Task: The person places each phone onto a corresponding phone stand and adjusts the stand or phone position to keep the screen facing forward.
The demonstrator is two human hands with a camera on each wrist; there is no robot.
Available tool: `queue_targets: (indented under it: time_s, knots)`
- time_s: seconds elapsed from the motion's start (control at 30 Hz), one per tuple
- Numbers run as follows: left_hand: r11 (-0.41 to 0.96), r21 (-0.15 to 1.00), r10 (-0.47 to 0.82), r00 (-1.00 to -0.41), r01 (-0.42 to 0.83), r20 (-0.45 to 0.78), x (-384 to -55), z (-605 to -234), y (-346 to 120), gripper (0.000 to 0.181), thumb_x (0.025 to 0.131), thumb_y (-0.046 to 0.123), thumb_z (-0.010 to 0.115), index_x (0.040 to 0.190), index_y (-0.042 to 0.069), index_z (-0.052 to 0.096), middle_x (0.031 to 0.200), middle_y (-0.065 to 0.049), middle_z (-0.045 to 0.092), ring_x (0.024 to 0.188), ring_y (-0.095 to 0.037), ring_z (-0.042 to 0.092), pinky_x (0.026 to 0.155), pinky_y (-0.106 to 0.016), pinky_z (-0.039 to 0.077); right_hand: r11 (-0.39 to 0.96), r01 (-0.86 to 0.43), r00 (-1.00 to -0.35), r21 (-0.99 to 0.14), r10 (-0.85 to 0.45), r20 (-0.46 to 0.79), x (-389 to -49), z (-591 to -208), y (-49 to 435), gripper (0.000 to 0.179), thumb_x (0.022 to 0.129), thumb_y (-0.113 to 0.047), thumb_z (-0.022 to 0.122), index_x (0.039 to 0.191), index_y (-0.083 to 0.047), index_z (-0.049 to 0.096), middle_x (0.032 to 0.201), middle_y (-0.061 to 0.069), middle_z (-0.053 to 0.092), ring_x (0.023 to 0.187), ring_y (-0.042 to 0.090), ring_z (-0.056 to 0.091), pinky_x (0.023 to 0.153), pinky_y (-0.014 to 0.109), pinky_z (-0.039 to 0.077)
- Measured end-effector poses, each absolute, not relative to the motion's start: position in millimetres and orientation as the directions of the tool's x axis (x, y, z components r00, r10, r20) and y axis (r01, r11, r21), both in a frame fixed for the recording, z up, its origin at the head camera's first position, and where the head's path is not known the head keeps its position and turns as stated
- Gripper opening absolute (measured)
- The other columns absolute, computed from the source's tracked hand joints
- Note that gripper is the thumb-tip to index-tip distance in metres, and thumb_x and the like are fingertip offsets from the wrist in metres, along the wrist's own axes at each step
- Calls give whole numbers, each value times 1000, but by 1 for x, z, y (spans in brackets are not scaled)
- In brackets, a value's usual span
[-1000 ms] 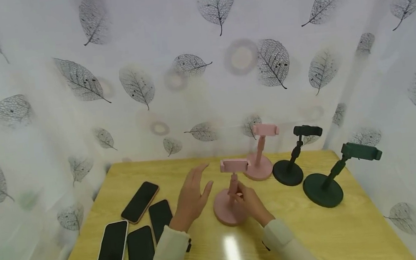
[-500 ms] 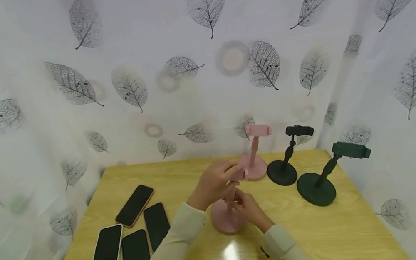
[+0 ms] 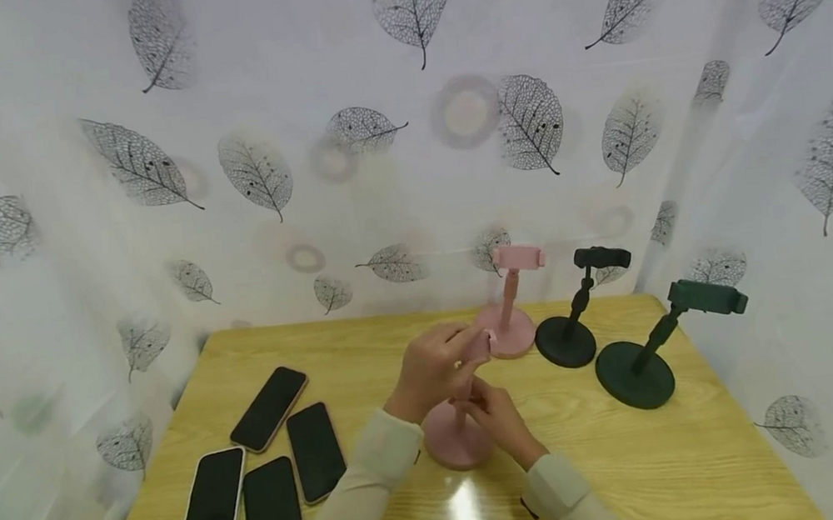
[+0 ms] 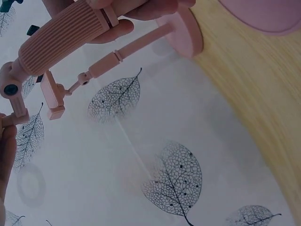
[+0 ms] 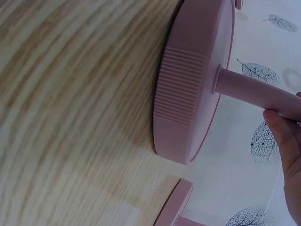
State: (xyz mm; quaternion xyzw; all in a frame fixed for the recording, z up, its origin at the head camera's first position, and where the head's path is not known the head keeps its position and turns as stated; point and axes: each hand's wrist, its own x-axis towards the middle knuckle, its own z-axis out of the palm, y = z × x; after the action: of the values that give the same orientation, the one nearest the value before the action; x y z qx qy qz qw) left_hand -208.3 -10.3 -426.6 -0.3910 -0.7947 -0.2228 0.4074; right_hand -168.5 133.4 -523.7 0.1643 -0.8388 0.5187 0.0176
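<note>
A pink phone stand [image 3: 455,447] with a round base stands upright near the middle of the table. My left hand [image 3: 427,372] grips its phone clamp, covering most of it in the head view. Lower down, my right hand [image 3: 506,423] pinches the pole. The right wrist view gives the smooth pole [image 5: 254,92] with right fingers [image 5: 282,134] around it, above a base flat on the wood. The ribbed collar [image 4: 61,42] and hinge [image 4: 10,88] show in the left wrist view, with left fingertips [image 4: 7,141] at the clamp.
Behind and to the right stand another pink phone stand [image 3: 522,335], a black one [image 3: 566,344] and a dark green one [image 3: 634,377]. Several phones, including a white-edged one [image 3: 210,510], lie at the left of the wooden table [image 3: 633,473]. A leaf-print curtain [image 3: 410,194] hangs behind.
My left hand has come from beside the pink stand to grip its clamp, hiding it. My right hand stays on the pole. The head view has shifted slightly.
</note>
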Motion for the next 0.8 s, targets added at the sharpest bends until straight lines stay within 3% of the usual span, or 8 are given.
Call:
queue_targets:
  time_s: [0.17, 0.37, 0.7, 0.8]
  knots:
    - [601, 97, 413, -412, 793, 812, -207, -426, -9, 38, 70, 26, 83, 103, 11, 72, 89, -1, 71, 81, -12, 67, 69, -19, 53, 373, -302, -946, -877, -232, 227, -169, -530, 132, 33, 93, -15, 58, 124, -6, 57, 99, 11, 72, 89, 20, 70, 76, 24, 55]
    - [610, 86, 523, -482, 788, 703, -203, -414, -18, 43, 73, 27, 80, 113, 17, 69, 98, 0, 71, 88, -12, 67, 70, -22, 54, 407, -289, -948, -867, -248, 199, -170, -527, 128, 28, 93, -16, 57, 119, -8, 59, 101, 11, 71, 92, 23, 69, 78, 25, 55]
    - [605, -9, 650, -488, 796, 583, -200, -396, -22, 34, 80, 25, 74, 114, 21, 67, 102, 3, 70, 87, -14, 66, 69, -23, 54, 436, -310, -934, -845, -307, 184, -159, -489, 122, 18, 92, -6, 57, 109, 0, 59, 100, 18, 70, 93, 31, 68, 78, 28, 55]
    - [625, -45, 636, -475, 779, 608, -199, -398, -20, 35, 79, 25, 75, 113, 22, 67, 100, 4, 70, 85, -13, 66, 68, -22, 54, 437, -303, -937, -847, -299, 181, -162, -500, 124, 21, 92, -9, 57, 112, -1, 59, 101, 18, 70, 93, 30, 68, 78, 26, 55]
